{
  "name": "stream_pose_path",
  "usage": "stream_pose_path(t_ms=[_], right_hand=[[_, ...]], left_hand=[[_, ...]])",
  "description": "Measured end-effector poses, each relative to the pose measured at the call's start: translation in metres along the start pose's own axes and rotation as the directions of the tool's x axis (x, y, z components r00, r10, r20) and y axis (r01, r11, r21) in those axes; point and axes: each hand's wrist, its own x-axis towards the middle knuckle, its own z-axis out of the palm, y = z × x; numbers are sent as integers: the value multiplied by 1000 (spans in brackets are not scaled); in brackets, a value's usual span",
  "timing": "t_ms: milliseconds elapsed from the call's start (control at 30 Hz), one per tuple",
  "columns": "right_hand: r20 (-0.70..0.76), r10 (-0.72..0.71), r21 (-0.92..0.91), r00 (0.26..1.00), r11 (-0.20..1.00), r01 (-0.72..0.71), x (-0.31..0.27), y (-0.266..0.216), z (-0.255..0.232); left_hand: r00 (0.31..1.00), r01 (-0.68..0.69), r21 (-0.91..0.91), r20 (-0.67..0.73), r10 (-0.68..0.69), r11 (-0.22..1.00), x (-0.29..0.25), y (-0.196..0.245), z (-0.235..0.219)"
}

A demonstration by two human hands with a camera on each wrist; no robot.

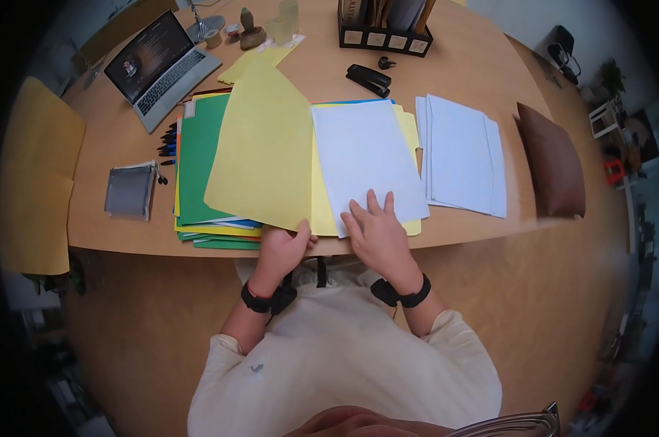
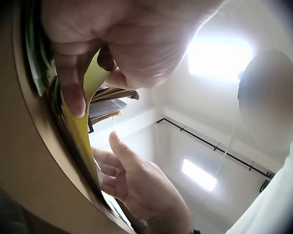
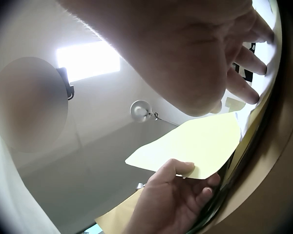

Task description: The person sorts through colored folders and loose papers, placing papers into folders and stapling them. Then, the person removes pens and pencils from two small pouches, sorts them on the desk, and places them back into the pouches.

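Observation:
A yellow paper folder (image 1: 264, 153) lies spread near the table's front edge, its left cover raised. My left hand (image 1: 283, 249) pinches the lower edge of that cover, thumb on top; the right wrist view shows the same grip on the yellow cover (image 3: 190, 146). White sheets (image 1: 362, 156) rest on the folder's right side. On their lower part my right hand (image 1: 380, 237) presses with its fingers spread and fairly straight. Under the raised cover, to the left, is a stack of green, yellow and other coloured folders (image 1: 198, 167).
More white sheets (image 1: 464, 156) lie to the right, before a brown cushion-like object (image 1: 551, 164). Behind are a black stapler (image 1: 368, 80) and a black file organizer (image 1: 384, 40). A laptop (image 1: 155, 69), several pens (image 1: 168, 142) and a grey pouch (image 1: 129, 191) lie left.

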Motion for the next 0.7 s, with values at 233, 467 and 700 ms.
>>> stream_pose_path(t_ms=[233,467,700], right_hand=[[68,49,-97,996,994,-42,-2,-19,-8],[104,64,-75,992,996,-56,-1,-30,-11],[269,17,96,963,994,-44,12,-23,-57]], left_hand=[[979,184,44,80,-187,982,7,-6,7],[971,221,125,66,-231,967,13,18,17],[962,263,169,30,-272,950,20,26,20]])
